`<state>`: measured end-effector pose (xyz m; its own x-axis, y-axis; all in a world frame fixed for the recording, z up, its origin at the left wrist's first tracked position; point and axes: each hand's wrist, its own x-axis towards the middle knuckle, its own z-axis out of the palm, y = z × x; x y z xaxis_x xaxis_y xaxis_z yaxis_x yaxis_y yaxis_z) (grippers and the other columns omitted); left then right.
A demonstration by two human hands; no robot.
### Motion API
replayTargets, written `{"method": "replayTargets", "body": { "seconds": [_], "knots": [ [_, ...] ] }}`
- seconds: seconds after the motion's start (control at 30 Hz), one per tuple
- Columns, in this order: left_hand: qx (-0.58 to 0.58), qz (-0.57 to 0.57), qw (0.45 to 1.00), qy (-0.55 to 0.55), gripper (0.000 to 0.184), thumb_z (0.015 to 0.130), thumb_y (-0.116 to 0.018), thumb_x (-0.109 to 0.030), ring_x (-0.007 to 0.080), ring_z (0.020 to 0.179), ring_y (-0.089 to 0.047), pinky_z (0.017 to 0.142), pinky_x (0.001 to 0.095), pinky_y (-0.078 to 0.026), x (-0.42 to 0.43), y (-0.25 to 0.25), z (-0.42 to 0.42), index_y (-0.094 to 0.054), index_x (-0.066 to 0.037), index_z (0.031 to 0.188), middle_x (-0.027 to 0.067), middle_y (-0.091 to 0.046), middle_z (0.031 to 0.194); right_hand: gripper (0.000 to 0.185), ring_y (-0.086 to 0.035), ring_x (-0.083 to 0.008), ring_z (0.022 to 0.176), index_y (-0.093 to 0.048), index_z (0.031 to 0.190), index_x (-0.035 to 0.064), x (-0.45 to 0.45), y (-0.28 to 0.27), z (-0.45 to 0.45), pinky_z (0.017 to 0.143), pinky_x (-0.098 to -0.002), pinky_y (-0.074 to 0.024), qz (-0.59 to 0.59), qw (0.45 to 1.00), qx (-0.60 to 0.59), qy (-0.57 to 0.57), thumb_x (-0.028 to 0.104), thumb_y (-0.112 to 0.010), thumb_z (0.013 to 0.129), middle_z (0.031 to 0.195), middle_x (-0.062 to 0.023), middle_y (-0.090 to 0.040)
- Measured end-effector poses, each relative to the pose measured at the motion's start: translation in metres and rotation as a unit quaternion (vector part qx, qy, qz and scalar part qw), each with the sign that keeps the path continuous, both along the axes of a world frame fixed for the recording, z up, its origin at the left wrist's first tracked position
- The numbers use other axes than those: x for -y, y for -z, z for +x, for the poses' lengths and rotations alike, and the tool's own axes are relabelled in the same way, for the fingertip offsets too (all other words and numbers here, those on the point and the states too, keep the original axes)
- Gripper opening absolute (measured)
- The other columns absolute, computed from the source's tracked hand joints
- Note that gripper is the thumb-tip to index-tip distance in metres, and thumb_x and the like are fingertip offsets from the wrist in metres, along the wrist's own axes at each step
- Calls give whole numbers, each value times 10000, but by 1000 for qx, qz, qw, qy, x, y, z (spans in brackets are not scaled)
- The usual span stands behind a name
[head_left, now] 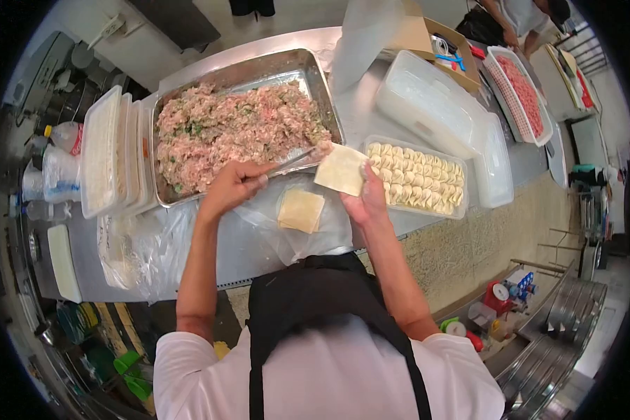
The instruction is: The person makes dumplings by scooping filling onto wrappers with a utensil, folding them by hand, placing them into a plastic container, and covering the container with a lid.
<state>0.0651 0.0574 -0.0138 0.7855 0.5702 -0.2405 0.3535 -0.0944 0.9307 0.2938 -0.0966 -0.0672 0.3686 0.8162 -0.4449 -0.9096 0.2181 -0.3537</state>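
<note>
My left hand (234,187) is closed around the handle of a thin metal spatula (291,162), whose tip reaches the wrapper's upper left corner. A dab of pink filling (325,147) shows there. My right hand (366,196) grips a square dough wrapper (339,171) by its right edge, thumb on top. Behind my left hand stands a metal tray (333,105) of minced meat mixed with green bits (238,133). Between my hands lies a small stack of wrappers (300,212) on plastic. Right of the wrapper, a plastic box (427,211) holds rows of folded dumplings (416,175).
Stacked plastic containers (101,154) stand left of the tray, with a plastic bag (147,259) in front. Translucent boxes (430,98) and a pink-white basket (500,98) of red meat are at the right. A co-worker (525,21) is at the far right.
</note>
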Motion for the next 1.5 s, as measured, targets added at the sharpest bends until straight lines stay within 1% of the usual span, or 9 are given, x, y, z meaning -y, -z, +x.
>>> {"method": "replayTargets", "body": {
  "seconds": [0.17,0.67,0.83,0.97,1.03,1.17,1.27,1.4,1.5],
  "knots": [
    [-11,303,953,-18,385,769,-643,24,244,628,-557,600,355,-441,46,28,10,-724,-120,1117,107,-561,683,437,-479,-347,1270,-413,1364,-39,-29,-18,-13,1123,-494,-344,42,996,-72,-19,236,-386,1026,1370,-206,-490],
    [-9,313,948,-64,390,744,-643,44,286,630,-568,596,380,-447,83,-17,29,-729,-110,1092,133,-552,697,381,-533,-295,1179,-457,1286,-49,-23,-13,-10,1058,-439,-407,-38,994,38,100,226,-383,1034,1233,-170,-565],
    [-11,306,952,-13,386,756,-638,55,267,628,-569,589,350,-438,69,3,33,-718,-83,1107,132,-571,708,510,-498,-290,1251,-392,1373,-40,-9,-6,8,1104,-417,-368,205,975,34,-73,221,-491,947,1326,-161,-523],
    [20,240,968,-70,403,764,-611,67,290,643,-586,615,372,-455,67,-29,26,-716,-89,1120,144,-599,726,634,-540,-286,1194,-348,1418,-7,10,-6,7,1061,-420,-416,140,979,132,-59,129,-591,849,1306,-153,-533],
    [-6,249,967,-59,408,756,-604,78,264,639,-590,620,360,-457,69,-34,24,-715,-79,1116,143,-606,730,650,-598,-262,1109,-408,1381,-8,10,-3,4,966,-376,-486,-2,891,444,-94,22,-650,779,1249,-119,-583],
    [-15,255,967,4,386,760,-650,60,200,626,-541,607,326,-429,74,-29,24,-712,-74,1116,113,-557,682,539,-628,-179,1035,-540,1271,-1,9,-12,-9,906,-308,-489,-78,771,631,-37,-41,-673,750,1134,-100,-650],
    [-44,245,968,17,386,757,-630,54,224,643,-566,612,333,-437,70,-38,17,-713,-73,1112,129,-582,706,157,-635,-126,773,-671,969,29,-1,17,-4,720,-294,-505,-98,648,754,45,82,-712,827,817,-37,-680],
    [23,296,953,-66,388,762,-620,44,237,651,-579,611,332,-439,52,-52,0,-709,-74,1121,135,-598,718,157,-550,-82,695,-626,843,34,18,11,16,636,-243,-455,-162,775,608,-66,167,-661,919,765,-7,-631],
    [-8,265,960,-90,411,764,-634,49,192,635,-532,610,296,-419,50,-52,-8,-700,-81,1148,101,-560,699,205,-544,-73,685,-616,848,39,43,-1,32,615,-229,-440,-184,825,534,15,219,-649,940,758,5,-617]
  ]
}}
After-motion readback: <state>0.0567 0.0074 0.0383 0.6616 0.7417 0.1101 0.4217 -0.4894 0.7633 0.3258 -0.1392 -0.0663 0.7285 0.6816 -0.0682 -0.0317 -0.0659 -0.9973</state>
